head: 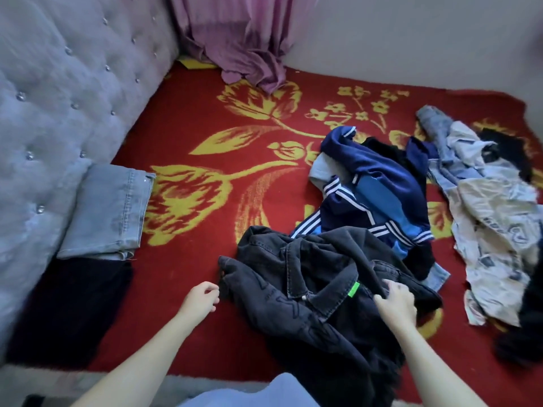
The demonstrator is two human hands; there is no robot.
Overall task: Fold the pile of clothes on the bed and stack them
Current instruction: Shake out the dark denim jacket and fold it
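Right hand (395, 304): fingers were curled round a fold of the black denim jacket (308, 292), just right of its collar, clamped on the cloth.
Left hand (202, 298): fingers were curled at the jacket's left sleeve end; could not tell whether they pinched it.
Jacket: lay crumpled, collar up, with its near edge running out of view below.
Beyond the jacket: a blue striped track top (382, 186) touched its far edge.
Right of the jacket: a pale printed garment (493, 230) lay across a narrow strip of red blanket (205, 127).
Left of the jacket: a wide stretch of bare blanket, then folded light jeans (108, 210) and a dark folded garment (70, 309) against the grey headboard (58, 98).
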